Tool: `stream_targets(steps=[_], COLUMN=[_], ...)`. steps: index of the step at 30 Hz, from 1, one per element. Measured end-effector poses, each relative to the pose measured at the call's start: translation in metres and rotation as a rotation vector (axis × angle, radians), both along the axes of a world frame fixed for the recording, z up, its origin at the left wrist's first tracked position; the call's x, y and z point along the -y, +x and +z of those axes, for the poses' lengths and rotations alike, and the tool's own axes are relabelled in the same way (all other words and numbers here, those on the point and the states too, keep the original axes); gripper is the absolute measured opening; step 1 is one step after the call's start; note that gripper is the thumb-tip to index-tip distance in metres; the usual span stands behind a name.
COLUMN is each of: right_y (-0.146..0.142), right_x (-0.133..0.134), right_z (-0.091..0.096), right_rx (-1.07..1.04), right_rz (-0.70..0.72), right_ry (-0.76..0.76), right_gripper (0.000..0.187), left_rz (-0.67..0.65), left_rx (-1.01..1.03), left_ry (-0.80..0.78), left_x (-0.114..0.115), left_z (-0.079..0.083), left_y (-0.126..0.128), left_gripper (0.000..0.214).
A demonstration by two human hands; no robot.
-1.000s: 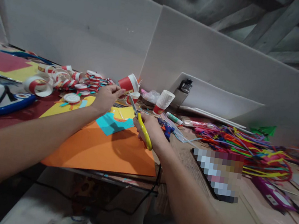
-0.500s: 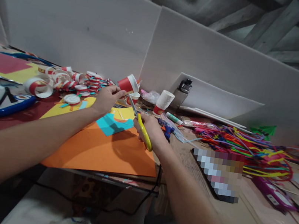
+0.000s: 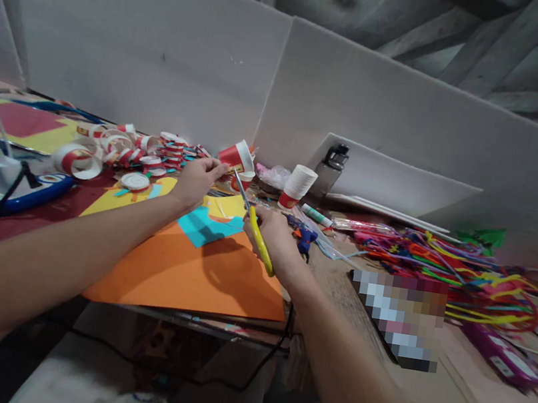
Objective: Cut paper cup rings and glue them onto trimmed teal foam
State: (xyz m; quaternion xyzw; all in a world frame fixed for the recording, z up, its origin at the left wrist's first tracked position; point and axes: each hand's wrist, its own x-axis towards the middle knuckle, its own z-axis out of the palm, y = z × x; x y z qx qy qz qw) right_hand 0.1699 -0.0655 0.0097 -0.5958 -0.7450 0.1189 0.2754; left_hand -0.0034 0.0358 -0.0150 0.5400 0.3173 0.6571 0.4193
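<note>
In my left hand [image 3: 200, 181] is a red and white paper cup [image 3: 235, 156], tilted on its side and pinched between the fingers. My right hand [image 3: 271, 235] is closed around yellow-handled scissors [image 3: 262, 249], whose blades point up at the cup's edge. Whether the blades touch the paper I cannot tell. Below both hands lie an orange sheet [image 3: 187, 277], a cut turquoise piece [image 3: 201, 228] and yellow paper. Behind the blades stands another paper cup [image 3: 240, 182], partly hidden.
Cut cup rings [image 3: 78, 159] pile up at the left, near a blue-edged power strip [image 3: 27, 192]. A cup stack [image 3: 298, 188], a dark bottle [image 3: 330, 170] and a glue gun [image 3: 303, 235] stand or lie right of centre. Colourful pipe cleaners [image 3: 460, 274] spread further right. White boards [image 3: 171, 45] close off the back.
The view has shifted slightly, so everything sits a little further right and lower. My hands keep hold of the cup and the scissors; the cup has turned only slightly, if at all.
</note>
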Motion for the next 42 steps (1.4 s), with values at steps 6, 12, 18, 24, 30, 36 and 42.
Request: stream_targets(steps=[6,12,18,24,30,36,42], right_y=[0.001,0.005,0.008,0.008,0.005,0.003,0.006], right_x=[-0.008,-0.009,-0.011,-0.011,-0.009,-0.010,-0.012], right_z=[-0.010,-0.013,-0.017,-0.020,-0.017,-0.017,-0.020], right_rx=[0.045,-0.024,-0.178,-0.188,-0.142,-0.133,-0.114], right_rz=[0.025,0.058,0.167,0.136,0.107,0.093,0.102], right_ry=[0.114,0.049,-0.006,0.019,0.079,0.118,0.143], right_gripper=[0.018,0.016,0.022,0.024,0.024,0.022,0.024], left_rz=[-0.129,-0.127,-0.090,-0.126,-0.164,-0.194,-0.259], left_rx=[0.173,0.145,0.022,-0.135,-0.141,-0.118,-0.084], left_ry=[-0.113,-0.142,-0.095,-0.043,-0.030,-0.014,-0.059], left_x=[0.003,0.005,0.003,0.007,0.007,0.006,0.006], left_z=[0.004,0.009,0.008,0.013,0.009,0.009,0.012], left_y=[0.003,-0.003,-0.006,-0.009,-0.006,-0.006,-0.009], left_gripper=[0.017,0.013,0.016,0.024,0.025,0.027,0.028])
